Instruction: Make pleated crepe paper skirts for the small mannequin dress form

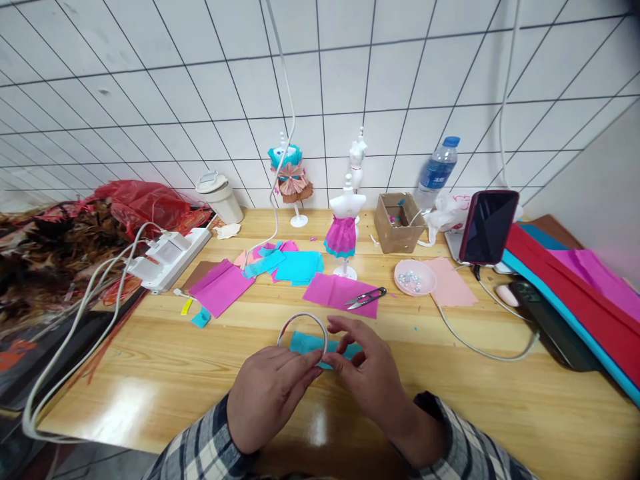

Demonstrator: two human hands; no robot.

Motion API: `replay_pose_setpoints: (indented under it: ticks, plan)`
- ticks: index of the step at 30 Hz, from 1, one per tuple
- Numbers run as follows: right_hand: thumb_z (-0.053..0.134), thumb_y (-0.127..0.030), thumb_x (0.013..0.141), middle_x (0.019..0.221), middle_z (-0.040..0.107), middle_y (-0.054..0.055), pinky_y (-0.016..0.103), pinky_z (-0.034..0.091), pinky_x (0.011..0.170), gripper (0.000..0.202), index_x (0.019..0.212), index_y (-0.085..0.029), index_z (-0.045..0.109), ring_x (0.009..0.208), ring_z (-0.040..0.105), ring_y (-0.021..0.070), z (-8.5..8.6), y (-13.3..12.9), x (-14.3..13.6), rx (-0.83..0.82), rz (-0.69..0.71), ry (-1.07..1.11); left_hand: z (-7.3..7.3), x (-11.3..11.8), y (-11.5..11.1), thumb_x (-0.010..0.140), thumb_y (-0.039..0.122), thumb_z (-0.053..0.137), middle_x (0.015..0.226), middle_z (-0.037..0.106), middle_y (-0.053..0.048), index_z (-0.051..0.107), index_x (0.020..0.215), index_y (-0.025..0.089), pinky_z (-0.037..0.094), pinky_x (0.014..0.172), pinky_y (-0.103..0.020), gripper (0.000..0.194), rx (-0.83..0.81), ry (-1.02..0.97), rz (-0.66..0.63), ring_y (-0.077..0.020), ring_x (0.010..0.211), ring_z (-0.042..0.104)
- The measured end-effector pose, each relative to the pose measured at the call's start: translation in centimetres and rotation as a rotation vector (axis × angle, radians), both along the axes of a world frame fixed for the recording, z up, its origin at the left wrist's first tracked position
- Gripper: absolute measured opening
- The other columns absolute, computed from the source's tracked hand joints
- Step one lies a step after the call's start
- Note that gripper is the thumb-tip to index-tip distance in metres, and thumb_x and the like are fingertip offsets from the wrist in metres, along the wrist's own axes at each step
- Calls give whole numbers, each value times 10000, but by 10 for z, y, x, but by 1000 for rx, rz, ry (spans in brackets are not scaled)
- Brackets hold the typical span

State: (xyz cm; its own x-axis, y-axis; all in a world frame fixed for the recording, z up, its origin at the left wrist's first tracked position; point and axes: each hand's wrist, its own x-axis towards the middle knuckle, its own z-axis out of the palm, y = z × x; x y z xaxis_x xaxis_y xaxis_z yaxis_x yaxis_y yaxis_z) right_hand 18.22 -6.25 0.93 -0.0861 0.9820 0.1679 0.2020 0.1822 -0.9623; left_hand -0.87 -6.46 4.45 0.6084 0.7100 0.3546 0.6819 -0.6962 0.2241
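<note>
My left hand (273,390) is closed on a roll of white tape (303,316), which stands on edge above the table with its ring opening facing me. My right hand (367,367) is at the ring's right side, its thumb near my left fingertips and its fingers curved and apart; whether it pinches the tape's end is too small to tell. A turquoise paper strip (305,342) lies under and behind the ring, partly covered by my hands. Beyond it, black-handled snips (366,298) rest on a magenta sheet (325,288).
Small mannequins (347,203) stand near the tiled wall. A cardboard box (399,230), a pink dish of beads (415,277) and a phone (489,227) are to the right. Coloured sheets (223,287) and a power strip (173,263) lie left.
</note>
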Motion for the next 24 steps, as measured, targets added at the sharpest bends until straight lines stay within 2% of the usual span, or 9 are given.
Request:
replay_pose_setpoints:
  ticks: [4, 8, 13, 15, 18, 24]
  plan:
    - [698, -314, 826, 925, 721, 36, 235, 509, 571, 205, 1016, -239, 718, 698, 634, 145, -3, -3, 0, 75, -51, -73, 0, 1, -1, 934, 279, 529, 684, 703, -6, 652, 1084, 191, 417, 551, -261, 213, 38, -2, 23, -155, 570, 630]
    - [716, -335, 805, 853, 724, 28, 237, 520, 580, 180, 940, -218, 732, 646, 640, 138, -4, -2, -1, -13, -112, -85, 0, 5, -2, 975, 289, 449, 670, 695, 13, 655, 1104, 214, 422, 540, -256, 255, 71, -13, 68, -141, 557, 624]
    - [710, -301, 792, 710, 700, 11, 230, 496, 560, 113, 735, -205, 714, 632, 638, 147, 1, -3, -5, -118, -121, -54, -3, 7, -4, 968, 310, 474, 609, 666, 25, 663, 1106, 223, 394, 514, -270, 250, 121, 18, 131, -145, 520, 603]
    - [718, -287, 770, 750, 700, 12, 227, 491, 548, 90, 782, -200, 698, 636, 638, 146, 3, -2, -7, -166, -120, -13, -5, 6, -4, 969, 315, 471, 607, 663, 23, 663, 1106, 227, 392, 514, -268, 252, 120, 11, 129, -142, 516, 598]
    - [733, -273, 732, 892, 696, 24, 222, 493, 545, 230, 943, -206, 672, 680, 643, 145, 3, 1, -7, -214, -96, 60, -7, 3, -5, 972, 318, 467, 627, 669, 21, 660, 1110, 229, 407, 527, -260, 254, 98, -12, 112, -137, 530, 602]
    - [716, -282, 737, 735, 649, 4, 232, 483, 566, 121, 788, -192, 653, 676, 612, 151, 0, 5, -3, -303, 24, 107, -5, 2, -4, 981, 282, 441, 644, 682, 23, 647, 1123, 217, 413, 532, -265, 259, 98, -1, 69, -138, 538, 606]
